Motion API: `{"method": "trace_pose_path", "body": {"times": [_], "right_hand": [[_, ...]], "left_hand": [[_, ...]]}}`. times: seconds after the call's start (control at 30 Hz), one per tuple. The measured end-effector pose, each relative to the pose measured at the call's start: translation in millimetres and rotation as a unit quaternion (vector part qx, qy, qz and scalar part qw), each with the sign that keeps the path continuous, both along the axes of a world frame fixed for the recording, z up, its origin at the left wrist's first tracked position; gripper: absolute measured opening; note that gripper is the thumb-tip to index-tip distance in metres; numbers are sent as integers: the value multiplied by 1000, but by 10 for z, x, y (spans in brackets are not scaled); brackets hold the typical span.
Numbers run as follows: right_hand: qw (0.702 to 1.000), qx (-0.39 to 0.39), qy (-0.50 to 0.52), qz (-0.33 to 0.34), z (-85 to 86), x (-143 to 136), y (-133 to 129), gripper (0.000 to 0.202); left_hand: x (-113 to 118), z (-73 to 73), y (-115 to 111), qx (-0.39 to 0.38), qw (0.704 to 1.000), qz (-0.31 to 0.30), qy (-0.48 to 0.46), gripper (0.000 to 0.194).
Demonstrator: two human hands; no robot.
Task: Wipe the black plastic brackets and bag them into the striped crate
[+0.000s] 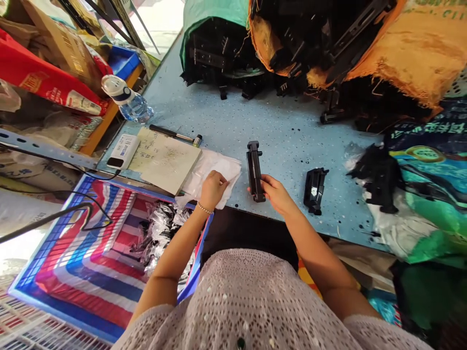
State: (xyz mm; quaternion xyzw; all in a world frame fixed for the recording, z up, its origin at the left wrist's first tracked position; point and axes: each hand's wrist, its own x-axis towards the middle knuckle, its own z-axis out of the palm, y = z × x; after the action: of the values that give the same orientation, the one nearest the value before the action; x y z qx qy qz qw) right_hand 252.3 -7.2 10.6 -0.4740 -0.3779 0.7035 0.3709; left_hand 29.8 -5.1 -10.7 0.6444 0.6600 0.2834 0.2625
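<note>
My right hand [276, 193] grips the lower end of a long black plastic part [254, 170], a bracket-like piece with a small knob near its top. The part is held nearly upright in the picture, over the front of the table. To the left, my left hand [213, 190] is closed, thumb and fingertips pinched at the edge of a stack of thin clear plastic bags [228, 167]. How many bags the fingers have hold of cannot be seen. A second black part [315, 190] lies on the table to the right of my right hand.
Sacks of black parts, one green [215, 12] and one orange [408, 43], stand at the back. A cardboard sheet [164, 158], screwdriver [171, 132], white device [123, 151] and water bottle [127, 99] lie or stand left. Below is a lined blue basket [40, 253] with bagged parts.
</note>
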Motion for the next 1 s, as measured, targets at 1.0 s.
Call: {"method": "trace_pose_path", "body": {"times": [1.0], "right_hand": [[978,-44,202,0,-194,-679,262,31]], "left_hand": [[-401,81,55,-91,990,15,-106,9]]}}
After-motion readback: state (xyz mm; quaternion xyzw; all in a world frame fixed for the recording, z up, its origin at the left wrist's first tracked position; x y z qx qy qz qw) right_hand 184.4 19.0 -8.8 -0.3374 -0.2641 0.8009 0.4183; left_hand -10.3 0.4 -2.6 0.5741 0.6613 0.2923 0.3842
